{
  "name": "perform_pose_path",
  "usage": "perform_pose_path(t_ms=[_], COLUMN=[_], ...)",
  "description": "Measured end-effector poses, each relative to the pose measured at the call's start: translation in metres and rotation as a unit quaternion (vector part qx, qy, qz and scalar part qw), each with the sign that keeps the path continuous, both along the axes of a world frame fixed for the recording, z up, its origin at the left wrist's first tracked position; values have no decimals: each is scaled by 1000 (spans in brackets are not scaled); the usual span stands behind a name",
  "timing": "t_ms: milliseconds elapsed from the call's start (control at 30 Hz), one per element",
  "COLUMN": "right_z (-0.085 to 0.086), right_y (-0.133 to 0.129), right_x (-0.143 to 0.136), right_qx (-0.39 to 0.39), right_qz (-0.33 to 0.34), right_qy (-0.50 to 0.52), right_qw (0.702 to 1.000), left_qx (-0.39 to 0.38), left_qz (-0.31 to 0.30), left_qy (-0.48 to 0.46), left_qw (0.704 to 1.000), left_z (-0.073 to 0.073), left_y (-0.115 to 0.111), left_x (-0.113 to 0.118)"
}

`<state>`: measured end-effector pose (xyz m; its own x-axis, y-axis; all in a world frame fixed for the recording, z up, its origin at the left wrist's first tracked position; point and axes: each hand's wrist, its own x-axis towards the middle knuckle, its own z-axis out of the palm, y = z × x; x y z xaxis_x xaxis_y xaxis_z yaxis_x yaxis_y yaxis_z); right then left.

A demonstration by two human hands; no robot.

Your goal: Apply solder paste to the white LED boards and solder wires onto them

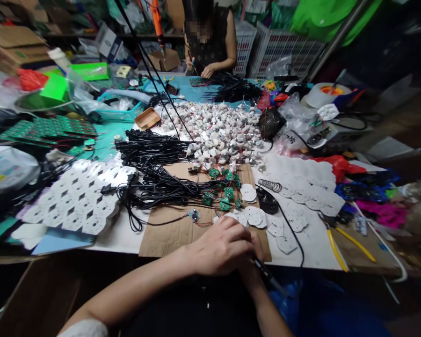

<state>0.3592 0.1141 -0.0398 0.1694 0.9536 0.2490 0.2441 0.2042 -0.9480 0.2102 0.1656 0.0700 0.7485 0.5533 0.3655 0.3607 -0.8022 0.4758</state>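
Note:
My left hand (219,247) is at the front edge of the cardboard sheet (168,234), its fingers curled over my right hand (253,255); what the left fingers grip is hidden. A dark pen-like tool (266,275) with a cable sticks out of my closed right hand, pointing down to the right. Just beyond the hands lie white scalloped discs (254,216). A small board (194,215) on a black cable rests on the cardboard, with thin red wires running toward my hands. Green circuit boards (225,203) lie farther up, joined to bundled black cables (161,187).
A heap of white parts (221,131) fills the middle. White perforated sheets (77,201) lie left, more sheets (301,178) right. Yellow-handled pliers (337,248) lie front right, near a spring (270,186). Another person (210,42) works across the table.

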Motion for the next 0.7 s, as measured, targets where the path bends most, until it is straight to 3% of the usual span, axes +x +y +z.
perform_pose_path(t_ms=[100, 167, 267, 333, 467, 600, 700], right_z=[12, 19, 23, 22, 20, 21, 23], right_y=[-4, -7, -10, -11, -10, -11, -13], right_x=[4, 8, 15, 19, 23, 19, 17], right_qx=[-14, -36, -42, -45, -47, -49, -49], right_qz=[-34, -49, -74, -87, -99, -93, -99], right_qy=[38, 56, 78, 90, 96, 99, 107], right_qw=[999, 997, 993, 991, 989, 990, 988], left_qx=[-46, -60, -65, -88, -117, -103, -105], left_qz=[86, 205, 364, 413, 444, 381, 375], left_qy=[-36, -71, -97, -71, 20, 196, 241], left_qw=[995, 974, 924, 904, 888, 898, 889], left_z=[23, 31, 26, 16, -1, -11, -17], left_y=[27, 47, 73, 89, 130, 171, 186], left_x=[-28, -54, -94, -113, -121, -96, -77])
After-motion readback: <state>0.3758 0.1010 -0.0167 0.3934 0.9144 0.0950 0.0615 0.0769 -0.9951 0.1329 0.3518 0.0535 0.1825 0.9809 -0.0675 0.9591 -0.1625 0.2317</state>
